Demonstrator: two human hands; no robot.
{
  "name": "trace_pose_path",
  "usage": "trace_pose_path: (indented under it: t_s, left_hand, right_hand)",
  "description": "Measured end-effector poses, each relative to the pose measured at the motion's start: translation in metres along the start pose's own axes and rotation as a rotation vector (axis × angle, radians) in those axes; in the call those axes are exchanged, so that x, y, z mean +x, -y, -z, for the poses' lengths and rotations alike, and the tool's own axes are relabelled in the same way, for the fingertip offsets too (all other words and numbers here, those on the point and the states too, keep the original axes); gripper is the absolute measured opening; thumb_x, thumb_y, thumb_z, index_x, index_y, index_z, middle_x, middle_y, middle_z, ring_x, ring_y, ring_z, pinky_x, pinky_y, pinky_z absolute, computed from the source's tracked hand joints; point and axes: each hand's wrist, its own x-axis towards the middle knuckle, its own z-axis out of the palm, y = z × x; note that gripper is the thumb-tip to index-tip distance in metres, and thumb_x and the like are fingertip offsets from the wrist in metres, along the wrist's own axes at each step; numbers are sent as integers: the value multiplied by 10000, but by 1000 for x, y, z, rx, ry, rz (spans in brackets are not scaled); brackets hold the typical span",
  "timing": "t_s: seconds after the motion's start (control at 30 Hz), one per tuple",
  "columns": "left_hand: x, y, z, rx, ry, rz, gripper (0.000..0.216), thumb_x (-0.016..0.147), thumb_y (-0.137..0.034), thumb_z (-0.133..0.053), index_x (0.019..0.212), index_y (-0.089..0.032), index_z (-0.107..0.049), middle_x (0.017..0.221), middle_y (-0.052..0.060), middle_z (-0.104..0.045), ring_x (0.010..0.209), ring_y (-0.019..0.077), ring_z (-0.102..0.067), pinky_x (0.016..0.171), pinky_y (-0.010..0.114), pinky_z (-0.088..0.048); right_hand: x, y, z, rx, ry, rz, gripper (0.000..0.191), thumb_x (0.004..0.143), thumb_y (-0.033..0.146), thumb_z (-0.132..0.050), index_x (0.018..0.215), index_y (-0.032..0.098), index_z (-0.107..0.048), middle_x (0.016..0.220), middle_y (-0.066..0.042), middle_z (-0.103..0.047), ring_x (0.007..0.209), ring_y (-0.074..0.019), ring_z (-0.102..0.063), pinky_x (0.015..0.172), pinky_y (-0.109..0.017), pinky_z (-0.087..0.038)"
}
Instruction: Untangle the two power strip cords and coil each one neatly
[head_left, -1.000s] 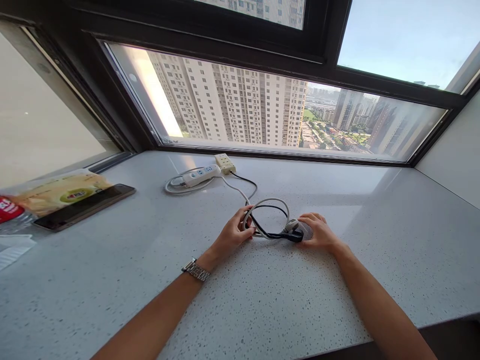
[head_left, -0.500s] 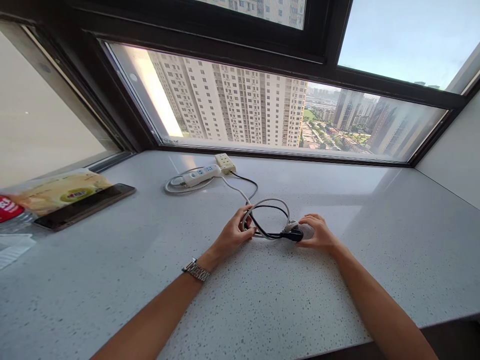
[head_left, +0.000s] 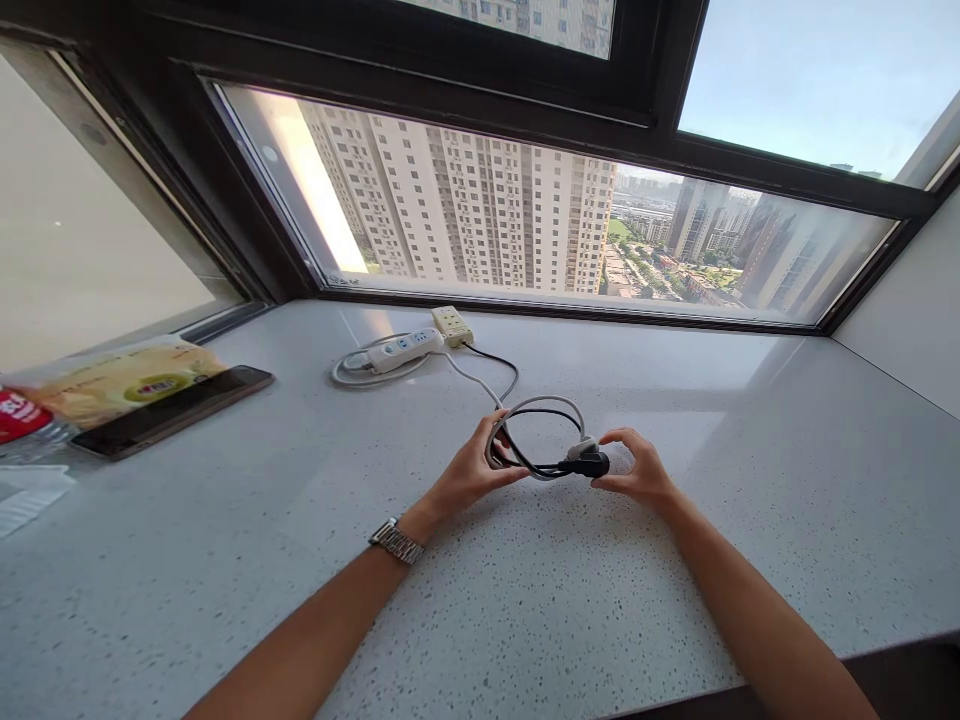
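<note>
A white cable (head_left: 551, 398) and a black cable (head_left: 531, 464) lie looped together on the speckled counter. My left hand (head_left: 480, 465) is round the left side of this loop, thumb along its lower front and fingers partly hidden behind the cables. At the loop's right end, a black plug (head_left: 589, 464) lies beside a white plug (head_left: 583, 446). My right hand (head_left: 637, 468) curves about the plugs' right end, thumb and forefinger apart, with counter showing between plugs and palm. Whether its fingertips touch the plugs is hard to tell. Both cables run back to a white power strip (head_left: 405, 350) and a cream socket block (head_left: 452, 326).
To the left lie a dark phone (head_left: 172, 410), a yellowish plastic packet (head_left: 124, 378), a red-labelled bottle (head_left: 26, 420) and a white paper piece (head_left: 30, 495). A dark-framed window (head_left: 480, 210) rises behind the speckled counter (head_left: 525, 600), with a white wall (head_left: 907, 290) on the right.
My left thumb has stretched out further right along the bottom of the loop. My right thumb and forefinger have shifted slightly around the plugs. The cables have barely moved.
</note>
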Motion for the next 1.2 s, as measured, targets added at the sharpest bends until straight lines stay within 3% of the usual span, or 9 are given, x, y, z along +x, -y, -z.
trace_pose_path:
  t_s: [0.17,0.27,0.37,0.43,0.53,0.67,0.97,1.07,1.2]
  left_hand:
    - [-2,2,-8,88,-16,-99,990,658,-496,-716,1441,-303,-141,1228,99,-439,789,163,-579,657,314,-548]
    - [-2,6,-11,322,-151,-181,978,682,-524,-696,1456,-309,-138,1322,135,-375,983,255,-547,745,381,-535]
    - [-1,6,-10,609,-314,-298,897,697,-473,-709,1438,-297,-234,1382,150,-326,1201,351,-405,909,487,-442]
    - [-2,2,-9,764,-312,-416,727,729,-354,-707,1373,-296,-374,1394,139,-344,1237,355,-369,940,488,-403]
    - [-5,-7,-10,884,-237,-600,389,786,-210,-648,1164,-276,-585,1285,114,-481,1200,313,-416,907,433,-404]
    - [-6,-12,-12,863,-251,-733,134,864,-253,-566,949,-223,-665,1014,99,-593,951,232,-535,753,339,-428]
    - [-6,-11,-15,892,-97,-492,333,916,-452,-455,956,-187,-652,593,8,-619,500,129,-544,464,218,-278]
    - [-6,-10,-14,877,-103,-618,332,938,-407,-427,882,-168,-651,603,17,-629,515,119,-555,459,210,-285]
    - [-5,-12,-9,849,-244,-801,234,948,-278,-432,988,-148,-622,678,31,-654,598,123,-589,499,205,-374]
  right_hand:
    - [-1,2,-2,19,-22,-36,500,616,525,-752,948,195,-577,970,-78,-647,929,-259,-601,834,-404,-445]
    - [-2,2,-3,42,-28,-50,496,610,527,-755,929,199,-564,945,-69,-650,919,-256,-602,844,-405,-437]
    - [-2,2,-4,42,-18,-49,511,593,530,-768,919,202,-551,925,-62,-648,892,-247,-602,835,-397,-436]
    - [-2,1,-5,39,-14,-35,527,580,536,-776,920,205,-546,918,-60,-647,880,-242,-601,819,-385,-440]
    - [-3,0,-6,47,-41,-15,537,588,548,-769,939,210,-541,921,-59,-652,876,-236,-604,799,-373,-447]
    - [-3,3,-13,58,-135,15,541,613,566,-746,968,210,-545,910,-61,-657,833,-223,-604,741,-357,-458]
    - [-1,15,-25,32,-227,128,520,624,514,-765,987,208,-553,880,-59,-647,735,-187,-572,640,-315,-448]
    - [-2,15,-25,29,-237,112,487,651,515,-743,981,206,-565,876,-60,-644,717,-178,-561,598,-297,-433]
    - [-2,13,-26,28,-212,11,516,608,519,-770,963,202,-570,830,-46,-634,662,-160,-545,553,-274,-421]
